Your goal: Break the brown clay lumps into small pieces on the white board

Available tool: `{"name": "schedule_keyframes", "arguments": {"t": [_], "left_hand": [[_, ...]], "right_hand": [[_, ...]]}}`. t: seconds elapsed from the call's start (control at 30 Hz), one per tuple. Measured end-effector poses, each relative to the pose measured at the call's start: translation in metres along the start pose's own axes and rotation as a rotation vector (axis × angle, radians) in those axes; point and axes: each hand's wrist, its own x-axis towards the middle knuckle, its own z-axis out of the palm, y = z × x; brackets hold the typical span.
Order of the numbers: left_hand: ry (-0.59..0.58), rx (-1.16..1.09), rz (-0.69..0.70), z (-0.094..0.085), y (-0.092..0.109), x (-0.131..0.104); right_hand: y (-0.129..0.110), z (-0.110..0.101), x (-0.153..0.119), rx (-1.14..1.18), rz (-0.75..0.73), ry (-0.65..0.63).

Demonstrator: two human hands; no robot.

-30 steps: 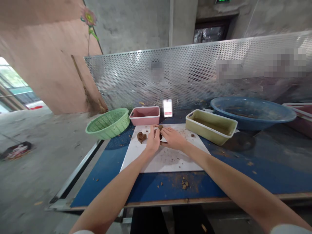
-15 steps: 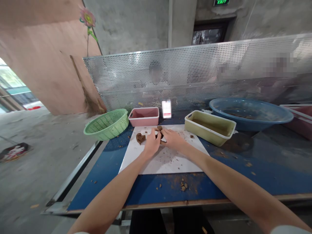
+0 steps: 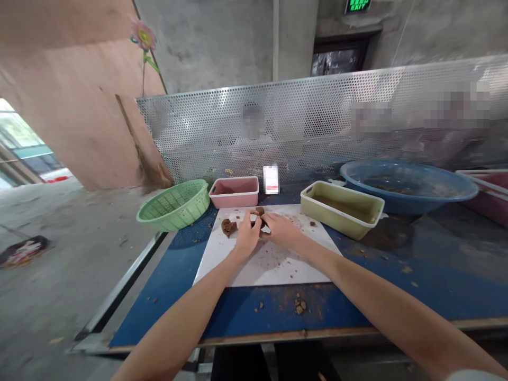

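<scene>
Over the white board (image 3: 257,267), my left hand (image 3: 247,236) and my right hand (image 3: 282,230) meet with fingers curled round a dark brown piece of clay (image 3: 257,224). Much of that piece is hidden by the fingers. A rough brown lump of clay (image 3: 228,227) lies on the board just left of my left hand. Another small clay piece (image 3: 260,210) sits right behind my fingertips. Crumbs are scattered over the board.
Behind the board stands a pink bin (image 3: 235,198), with a green basket (image 3: 174,207) to its left. At right are a yellow-green bin (image 3: 337,214) holding murky water and a wide blue basin (image 3: 413,198). A perforated metal screen (image 3: 293,121) closes off the back.
Both hands stay on the clay, with only slight finger movement. The whole view has shifted a little.
</scene>
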Motion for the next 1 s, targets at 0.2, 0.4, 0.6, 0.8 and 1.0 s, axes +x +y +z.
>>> {"name": "schedule_keyframes", "arguments": {"t": [0.2,0.4,0.6,0.8,1.0], "left_hand": [[0.022,0.051,0.011,0.001,0.0,0.0],[0.067,0.011,-0.037,0.002,0.004,0.001],[0.126,-0.128,-0.071,0.002,0.003,0.004],[0.086,-0.272,-0.218,0.004,0.002,0.005],[0.046,-0.482,-0.373,0.006,0.003,0.007]], "right_hand": [[-0.003,-0.002,-0.001,0.01,0.01,-0.002],[-0.007,-0.004,0.0,0.006,0.012,0.0],[-0.009,-0.002,0.0,-0.056,-0.028,0.034],[-0.014,-0.007,0.0,-0.002,-0.003,0.016],[-0.008,-0.008,0.0,0.177,-0.031,0.088]]}}
